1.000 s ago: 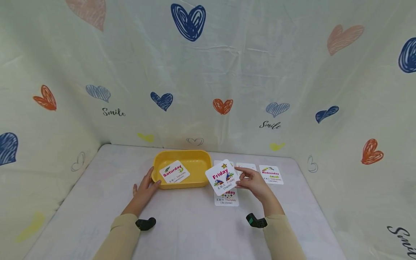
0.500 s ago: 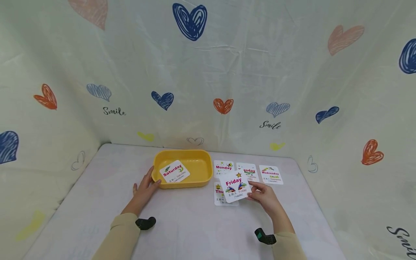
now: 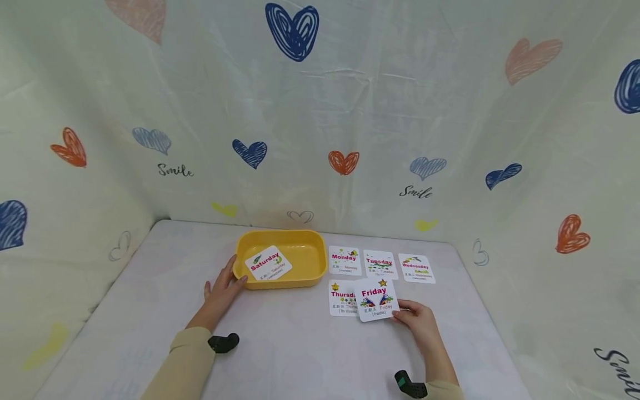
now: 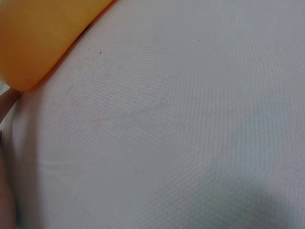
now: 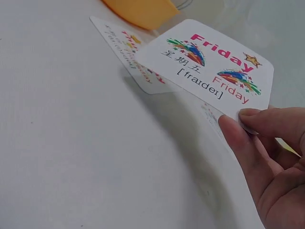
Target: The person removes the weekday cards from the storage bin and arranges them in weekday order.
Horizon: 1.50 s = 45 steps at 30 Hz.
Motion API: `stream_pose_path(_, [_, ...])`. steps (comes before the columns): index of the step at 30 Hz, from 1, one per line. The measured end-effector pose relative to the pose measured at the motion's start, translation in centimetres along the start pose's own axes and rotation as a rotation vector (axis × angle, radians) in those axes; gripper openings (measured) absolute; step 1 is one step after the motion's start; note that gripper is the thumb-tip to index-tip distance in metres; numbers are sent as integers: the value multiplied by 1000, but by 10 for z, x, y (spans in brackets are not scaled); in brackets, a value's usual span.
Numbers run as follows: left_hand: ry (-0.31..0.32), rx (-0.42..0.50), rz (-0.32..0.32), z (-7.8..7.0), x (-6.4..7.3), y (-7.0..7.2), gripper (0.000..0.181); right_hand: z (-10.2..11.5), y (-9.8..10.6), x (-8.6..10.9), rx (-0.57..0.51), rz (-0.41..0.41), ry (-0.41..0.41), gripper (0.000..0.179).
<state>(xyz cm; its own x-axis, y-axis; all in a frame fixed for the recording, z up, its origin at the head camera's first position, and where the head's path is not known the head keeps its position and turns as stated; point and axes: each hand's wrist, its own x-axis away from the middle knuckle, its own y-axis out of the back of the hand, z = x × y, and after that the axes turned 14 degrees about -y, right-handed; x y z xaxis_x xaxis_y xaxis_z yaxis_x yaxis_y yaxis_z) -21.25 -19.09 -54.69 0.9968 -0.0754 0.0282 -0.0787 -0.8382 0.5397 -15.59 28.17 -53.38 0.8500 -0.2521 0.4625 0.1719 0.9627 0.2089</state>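
In the head view, my right hand [image 3: 418, 323] pinches the lower right corner of a white "Friday" card [image 3: 376, 300], thumb on top. The right wrist view shows this card [image 5: 212, 67] raised and tilted above the table, with a shadow below it. It covers the right part of the "Thursday" card [image 3: 342, 298], which lies flat. My left hand [image 3: 220, 291] rests against the front left corner of a yellow tray [image 3: 281, 285], fingers and thumb extended along its outside. A "Saturday" card [image 3: 268, 263] lies slanted inside the tray.
Right of the tray, "Monday" [image 3: 344, 260], "Tuesday" [image 3: 381, 265] and "Wednesday" [image 3: 417, 269] cards lie in a row at the back of the white table [image 3: 280, 344]. A curtain [image 3: 300, 111] printed with hearts hangs behind and at the sides.
My right hand has carried the Friday card rightward and toward the front, off the Monday and Tuesday cards, uncovering them. The left hand and the tray have stayed in place.
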Motion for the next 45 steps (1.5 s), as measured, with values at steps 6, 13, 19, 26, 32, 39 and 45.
stream_pose_path(6, [-2,-15,-3,-4,1,1,78,-7,4,0,17,-97,41,43])
stream_pose_path(13, [3,-18,-1,-6,2,1,79,-16,4,-3,34,-220,66,41])
stream_pose_path(19, [9,0,0,-4,2,1,80,-24,0,-7,116,-308,92,36])
stream_pose_path(26, [10,4,4,0,1,1,79,-28,-6,-11,215,-344,104,41])
stream_pose_path(32, [6,15,-2,2,0,0,80,-28,-7,-8,247,-353,63,41])
stream_pose_path(39, [16,26,2,2,0,2,81,-33,-8,-9,240,-357,47,45])
stream_pose_path(45, [18,14,0,1,0,2,81,-34,-12,-10,234,-384,26,45])
